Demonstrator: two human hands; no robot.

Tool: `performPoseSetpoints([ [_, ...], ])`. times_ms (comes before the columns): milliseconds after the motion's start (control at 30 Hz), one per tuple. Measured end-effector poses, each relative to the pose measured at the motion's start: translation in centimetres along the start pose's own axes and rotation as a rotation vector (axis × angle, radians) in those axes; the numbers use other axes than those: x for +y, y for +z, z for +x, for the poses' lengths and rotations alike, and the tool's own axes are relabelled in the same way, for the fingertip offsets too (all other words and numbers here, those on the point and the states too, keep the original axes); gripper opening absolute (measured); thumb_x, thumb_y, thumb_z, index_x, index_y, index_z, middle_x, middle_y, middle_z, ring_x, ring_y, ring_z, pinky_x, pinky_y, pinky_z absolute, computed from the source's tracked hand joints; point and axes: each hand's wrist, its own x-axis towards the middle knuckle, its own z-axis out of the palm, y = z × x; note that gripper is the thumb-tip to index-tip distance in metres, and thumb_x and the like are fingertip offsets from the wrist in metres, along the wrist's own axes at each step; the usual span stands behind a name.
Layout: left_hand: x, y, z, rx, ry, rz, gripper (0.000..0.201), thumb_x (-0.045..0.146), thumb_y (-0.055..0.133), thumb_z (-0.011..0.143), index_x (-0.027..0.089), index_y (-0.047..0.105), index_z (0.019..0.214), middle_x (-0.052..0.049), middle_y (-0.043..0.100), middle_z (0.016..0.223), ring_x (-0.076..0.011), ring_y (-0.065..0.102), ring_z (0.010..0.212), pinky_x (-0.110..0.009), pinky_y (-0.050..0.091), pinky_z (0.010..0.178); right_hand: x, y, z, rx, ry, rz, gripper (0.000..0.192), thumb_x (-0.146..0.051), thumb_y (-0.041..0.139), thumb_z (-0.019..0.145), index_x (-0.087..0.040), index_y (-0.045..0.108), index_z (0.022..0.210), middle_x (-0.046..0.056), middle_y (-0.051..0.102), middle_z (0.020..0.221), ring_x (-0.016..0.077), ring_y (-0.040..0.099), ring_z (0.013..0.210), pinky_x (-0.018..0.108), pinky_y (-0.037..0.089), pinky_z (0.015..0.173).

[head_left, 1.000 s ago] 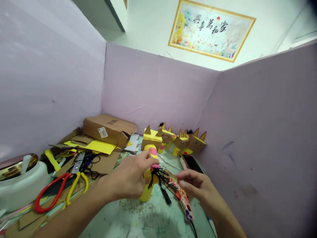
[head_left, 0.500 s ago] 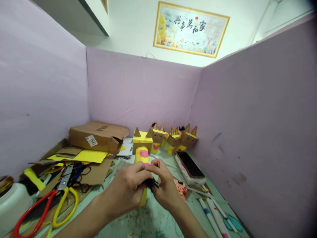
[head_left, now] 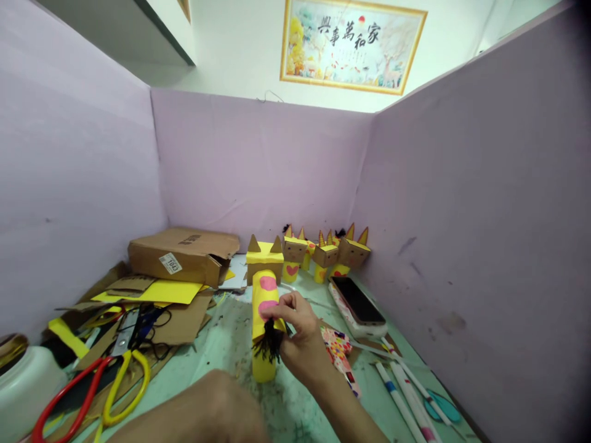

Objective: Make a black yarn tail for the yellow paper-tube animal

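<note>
A yellow paper-tube figure with pink spots and a boxy, brown-eared head stands tilted on the green table. A tuft of black yarn hangs from its back. My right hand is beside the tube, and its fingertips pinch the top of the yarn against the yellow paper. My left hand is low at the bottom edge, blurred, away from the figure and touching nothing that I can see.
Several small yellow and brown figures line the back wall. A cardboard box, yellow paper and red and yellow scissors lie left, with a white jar at the edge. A phone, pens and a patterned strip lie right. Purple partitions enclose three sides.
My left hand has let go of the figure and dropped back toward me. My right hand came over from the right and now holds the yarn on the tube alone.
</note>
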Motion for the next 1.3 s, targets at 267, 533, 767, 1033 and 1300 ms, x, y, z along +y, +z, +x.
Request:
performPoseSetpoints([
  [267, -4.0, 0.1, 2.5, 0.373, -0.207, 0.149, 0.042, 0.009, 0.049, 0.076, 0.022, 0.051, 0.117, -0.006, 0.057, 0.099, -0.0172, 0.054, 0.078, -0.029, 0.044, 0.068, -0.4, -1.3, -0.6, -0.042, -0.121, -0.011, 0.053, 0.002, 0.050, 0.062, -0.029, 0.066, 0.102, 0.003, 0.050, 0.093, 0.0196, 0.050, 0.088, 0.037, 0.041, 0.077],
  [533, -4.3, 2.7, 4.2, 0.581, -0.011, 0.099, 0.029, 0.006, 0.046, 0.076, 0.019, 0.060, 0.099, -0.005, 0.056, 0.084, -0.0173, 0.055, 0.075, -0.028, 0.044, 0.065, -2.7, -1.2, -0.3, 0.012, -0.269, -0.181, 0.030, -0.002, 0.048, 0.066, -0.022, 0.064, 0.082, 0.000, 0.058, 0.069, 0.0165, 0.051, 0.068, 0.038, 0.037, 0.073],
  [767, -4.8, 2.9, 4.5, 0.618, 0.038, 0.061, 0.019, 0.011, 0.050, 0.081, 0.017, 0.060, 0.095, -0.003, 0.055, 0.077, -0.0146, 0.052, 0.066, -0.025, 0.038, 0.057, -5.6, -2.5, -0.8, -0.191, -0.459, 0.036, 0.005, -0.017, 0.059, 0.079, -0.019, 0.059, 0.075, -0.001, 0.063, 0.062, 0.0117, 0.058, 0.060, 0.030, 0.045, 0.071],
  [1033, -4.5, 2.3, 4.4, 0.568, -0.011, 0.051, 0.022, 0.009, 0.046, 0.081, 0.015, 0.061, 0.095, -0.005, 0.056, 0.079, -0.0165, 0.052, 0.069, -0.027, 0.037, 0.058, -3.2, -4.1, -0.8, 0.094, -0.221, -0.139, 0.031, -0.003, 0.050, 0.078, -0.021, 0.058, 0.102, 0.007, 0.056, 0.095, 0.0195, 0.055, 0.090, 0.035, 0.045, 0.078],
  [1300, -4.6, 2.2, 4.1, 0.527, -0.050, 0.039, 0.030, 0.007, 0.049, 0.075, 0.017, 0.060, 0.101, -0.005, 0.057, 0.084, -0.0182, 0.052, 0.074, -0.029, 0.039, 0.063, -1.6, -2.3, -0.9, -0.116, -0.247, -0.227, 0.036, -0.001, 0.050, 0.070, -0.021, 0.057, 0.099, 0.006, 0.055, 0.090, 0.0202, 0.051, 0.084, 0.037, 0.043, 0.071],
])
